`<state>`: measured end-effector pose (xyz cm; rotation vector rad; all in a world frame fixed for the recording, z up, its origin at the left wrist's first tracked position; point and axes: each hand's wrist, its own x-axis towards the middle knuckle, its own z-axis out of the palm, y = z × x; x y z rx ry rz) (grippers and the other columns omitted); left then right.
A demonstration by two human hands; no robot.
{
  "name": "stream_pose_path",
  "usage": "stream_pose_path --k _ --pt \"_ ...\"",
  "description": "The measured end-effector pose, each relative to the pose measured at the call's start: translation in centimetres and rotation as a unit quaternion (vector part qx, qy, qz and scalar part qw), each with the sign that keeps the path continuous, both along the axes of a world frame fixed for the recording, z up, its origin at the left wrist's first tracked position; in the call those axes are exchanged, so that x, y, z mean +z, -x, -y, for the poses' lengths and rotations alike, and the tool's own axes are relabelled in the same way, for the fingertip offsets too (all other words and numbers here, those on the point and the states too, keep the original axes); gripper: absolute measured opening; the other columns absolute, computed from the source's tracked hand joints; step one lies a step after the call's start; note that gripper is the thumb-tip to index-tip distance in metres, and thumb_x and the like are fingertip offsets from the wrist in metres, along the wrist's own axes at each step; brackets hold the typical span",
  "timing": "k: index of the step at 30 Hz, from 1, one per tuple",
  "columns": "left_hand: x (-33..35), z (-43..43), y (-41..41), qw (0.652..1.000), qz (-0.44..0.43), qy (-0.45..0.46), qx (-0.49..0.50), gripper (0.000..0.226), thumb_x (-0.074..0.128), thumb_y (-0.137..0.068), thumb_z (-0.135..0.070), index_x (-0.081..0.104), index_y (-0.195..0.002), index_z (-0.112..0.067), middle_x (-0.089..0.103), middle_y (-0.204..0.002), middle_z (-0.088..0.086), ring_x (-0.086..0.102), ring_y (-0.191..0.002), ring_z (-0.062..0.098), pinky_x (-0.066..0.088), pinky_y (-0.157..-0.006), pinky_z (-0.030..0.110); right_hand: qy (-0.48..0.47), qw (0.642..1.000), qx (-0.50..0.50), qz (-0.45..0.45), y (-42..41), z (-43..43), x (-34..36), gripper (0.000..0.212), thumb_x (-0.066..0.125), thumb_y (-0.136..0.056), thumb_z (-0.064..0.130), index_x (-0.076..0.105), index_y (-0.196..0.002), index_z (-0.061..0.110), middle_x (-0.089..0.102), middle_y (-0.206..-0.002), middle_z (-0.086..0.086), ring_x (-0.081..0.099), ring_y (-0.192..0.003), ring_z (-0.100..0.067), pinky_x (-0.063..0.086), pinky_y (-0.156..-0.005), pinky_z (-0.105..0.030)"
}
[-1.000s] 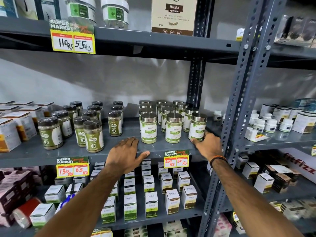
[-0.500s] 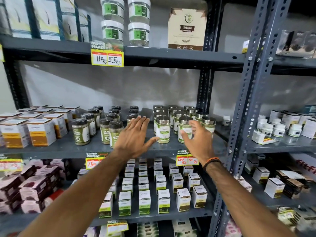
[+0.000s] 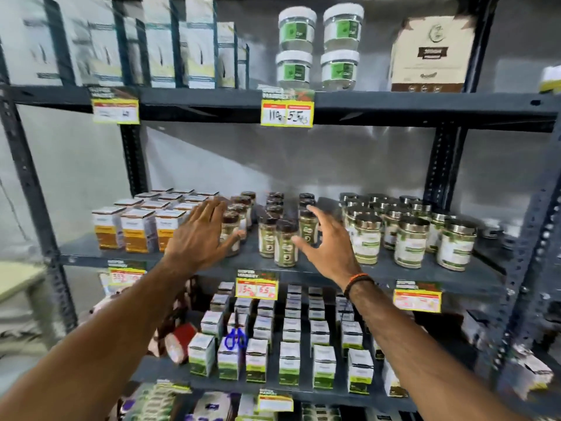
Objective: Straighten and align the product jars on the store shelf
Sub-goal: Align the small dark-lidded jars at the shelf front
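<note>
Several dark-lidded green jars (image 3: 284, 242) stand in loose rows at the middle of the grey shelf (image 3: 303, 270). Right of them is a tidy block of silver-lidded jars (image 3: 410, 244). My left hand (image 3: 202, 235) is raised with fingers spread, just left of the dark-lidded group, covering part of the leftmost jars; its thumb lies at one jar. My right hand (image 3: 329, 243) is up on the group's right side, fingers apart and slightly curled, beside a green jar (image 3: 307, 227). Neither hand holds anything. The picture is motion-blurred.
White-and-orange boxes (image 3: 136, 229) stand at the shelf's left. Above are tall cartons, stacked gel tubs (image 3: 318, 47) and a brown powder box (image 3: 432, 54). Below are rows of small white-green boxes (image 3: 288, 344). Grey uprights (image 3: 529, 238) frame the bay, with yellow price tags (image 3: 256, 285) along shelf edges.
Both hands have left the shelf edge beside the silver-lidded jars and moved left and up, now flanking the dark-lidded jars. The view has swung left and pulled back.
</note>
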<state>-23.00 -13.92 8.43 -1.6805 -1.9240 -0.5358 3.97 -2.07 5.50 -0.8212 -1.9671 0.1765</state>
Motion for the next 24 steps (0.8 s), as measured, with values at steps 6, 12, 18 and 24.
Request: stream_pose_path --k 6,12,18,24 --pt "-3.6 -1.4 4.4 0.999 0.012 0.038 0.022 0.094 0.021 -0.096 -0.079 0.033 -0.155 -0.007 0.04 -0.161 0.018 0.036 -0.149 0.032 0.033 -0.119 0.049 0.001 1.0 -0.005 0.009 2.8 -1.0 -1.7 0.081 0.073 -0.087 0.056 0.039 -0.156 0.032 0.05 -0.152 -0.004 0.05 -0.134 -0.021 0.043 -0.107 -0.035" --pt "-7.9 -3.3 6.7 0.995 0.051 0.084 0.011 0.098 0.022 -0.094 -0.084 0.033 -0.155 -0.008 0.041 -0.16 0.017 0.041 -0.146 0.033 0.035 -0.117 0.05 -0.001 0.999 -0.027 0.036 3.6 -1.7 -3.3 0.081 0.075 -0.086 0.055 0.042 -0.155 0.027 0.049 -0.154 -0.004 0.05 -0.136 -0.022 0.045 -0.109 -0.045" --pt "-9.4 -4.5 7.5 0.989 0.078 0.124 -0.001 0.091 0.015 -0.095 -0.082 0.036 -0.152 -0.014 0.047 -0.156 0.014 0.048 -0.139 0.032 0.047 -0.106 0.053 0.004 0.999 -0.028 0.016 3.7 -2.1 -4.5 0.087 0.082 -0.083 0.047 0.039 -0.155 0.027 0.06 -0.143 -0.004 0.063 -0.118 -0.021 0.056 -0.096 -0.044" --pt "-9.7 -4.6 7.6 0.991 0.055 0.12 0.003 0.093 0.007 -0.095 -0.08 0.044 -0.149 -0.014 0.053 -0.153 0.011 0.051 -0.137 0.028 0.049 -0.106 0.05 -0.011 0.999 -0.052 -0.001 3.4 -2.7 -4.6 0.084 0.086 -0.079 0.042 0.043 -0.151 0.032 0.066 -0.131 -0.001 0.067 -0.096 -0.015 0.062 -0.08 -0.031"
